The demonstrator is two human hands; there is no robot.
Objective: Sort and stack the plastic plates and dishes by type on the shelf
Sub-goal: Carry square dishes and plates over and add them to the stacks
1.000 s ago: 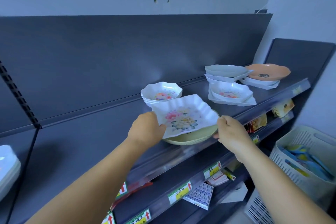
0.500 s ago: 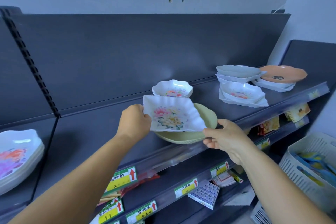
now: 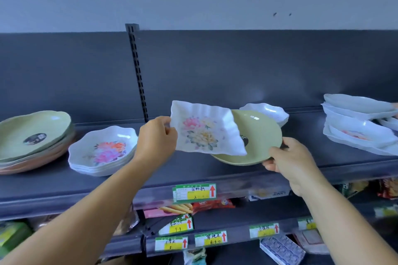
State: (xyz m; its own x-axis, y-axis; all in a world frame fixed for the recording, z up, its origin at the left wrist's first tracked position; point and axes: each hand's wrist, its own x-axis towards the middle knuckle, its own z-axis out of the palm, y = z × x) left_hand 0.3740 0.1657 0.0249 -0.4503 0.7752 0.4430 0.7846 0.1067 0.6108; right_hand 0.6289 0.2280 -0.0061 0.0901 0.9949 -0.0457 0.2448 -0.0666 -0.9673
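My left hand pinches the left edge of a square white floral dish, held tilted above the shelf. My right hand grips the front right rim of a round green plate, partly under the floral dish. At the far left lies a stack of round green and orange plates. Beside that stack sits a pile of scalloped white floral bowls. A white scalloped bowl stands behind the green plate.
A pile of white dishes fills the shelf's right end. A slotted upright post divides the dark back panel. Lower shelves hold price tags and packaged snacks.
The view has swung left, revealing the stacks at the left end. Both hands have carried the floral dish and the green plate leftward, and the dish now tilts off the plate.
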